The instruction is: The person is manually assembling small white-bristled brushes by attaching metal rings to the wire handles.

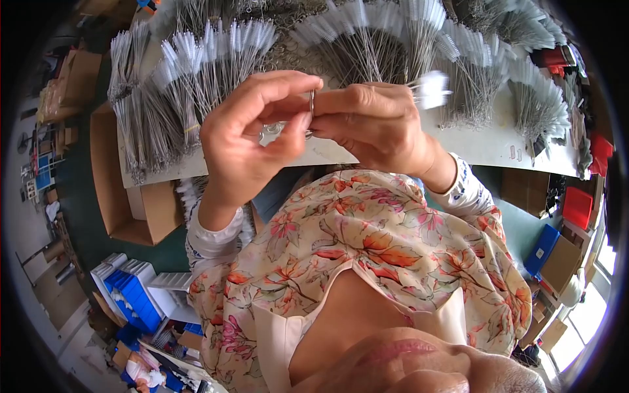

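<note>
My left hand [252, 134] and my right hand [373, 121] meet in front of my chest, fingertips touching around a small metal ring [312, 103]. The left thumb and forefinger pinch the ring from the left. The right hand grips it from the right and also holds a small white-bristled wire brush [431, 89] that sticks out past its knuckles. Behind the hands a white table [485, 141] carries several bundles of wire brushes [196, 59] with white bristle tips. What lies under my palms is hidden.
An open cardboard box [121, 190] stands at the table's left end. Blue and white plastic bins [134, 291] sit on the floor at the lower left. Red and blue boxes [576, 206] and cartons line the right side. My floral blouse [386, 242] fills the lower middle.
</note>
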Motion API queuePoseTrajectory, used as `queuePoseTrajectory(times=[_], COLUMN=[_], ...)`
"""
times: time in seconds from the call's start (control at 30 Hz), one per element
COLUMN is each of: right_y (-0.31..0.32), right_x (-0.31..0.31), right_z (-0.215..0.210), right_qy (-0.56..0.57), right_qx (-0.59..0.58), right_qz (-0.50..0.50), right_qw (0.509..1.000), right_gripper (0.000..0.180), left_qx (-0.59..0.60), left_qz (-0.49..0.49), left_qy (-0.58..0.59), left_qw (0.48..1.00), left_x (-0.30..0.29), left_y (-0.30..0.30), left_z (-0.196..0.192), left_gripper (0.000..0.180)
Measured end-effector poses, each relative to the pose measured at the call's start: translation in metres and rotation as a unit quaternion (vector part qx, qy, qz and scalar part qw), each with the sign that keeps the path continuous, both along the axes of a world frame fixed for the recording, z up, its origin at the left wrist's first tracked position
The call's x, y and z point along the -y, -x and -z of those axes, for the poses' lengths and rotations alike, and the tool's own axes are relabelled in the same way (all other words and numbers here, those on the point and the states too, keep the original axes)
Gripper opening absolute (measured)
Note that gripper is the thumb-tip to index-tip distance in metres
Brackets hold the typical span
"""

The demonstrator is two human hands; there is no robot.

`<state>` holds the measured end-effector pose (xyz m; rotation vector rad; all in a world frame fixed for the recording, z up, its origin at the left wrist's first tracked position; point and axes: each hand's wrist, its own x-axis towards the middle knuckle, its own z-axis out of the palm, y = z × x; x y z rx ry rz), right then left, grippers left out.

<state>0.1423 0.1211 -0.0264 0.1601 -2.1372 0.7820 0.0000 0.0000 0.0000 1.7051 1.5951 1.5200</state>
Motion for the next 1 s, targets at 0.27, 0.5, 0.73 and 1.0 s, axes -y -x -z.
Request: queuePoseTrajectory(times=[0.27, 0.5, 0.73, 1.0], right_y=[0.002, 0.002, 0.009, 0.008], right_x=[0.001, 0.013, 0.014, 0.014], right_z=[-0.006, -0.018, -0.017, -0.016], right_qy=[-0.035, 0.558, 0.543, 0.529], right_qx=[0.033, 0.127, 0.148, 0.191], right_qz=[-0.021, -0.104, -0.095, -0.077], right_qw=[0.999, 0.814, 0.821, 0.823], right_gripper=[0.015, 0.019, 0.021, 0.016], left_qx=[0.092, -0.163, -0.196, 0.080], left_qz=[0.010, -0.069, -0.079, -0.007], left_qy=[-0.010, -0.188, -0.205, -0.137], left_qw=[0.996, 0.966, 0.956, 0.987], left_x=[0.008, -0.003, -0.008, -0.007], left_y=[0.006, 0.006, 0.011, 0.013], left_z=[0.005, 0.017, 0.023, 0.021], left_gripper=[0.030, 0.036, 0.037, 0.030])
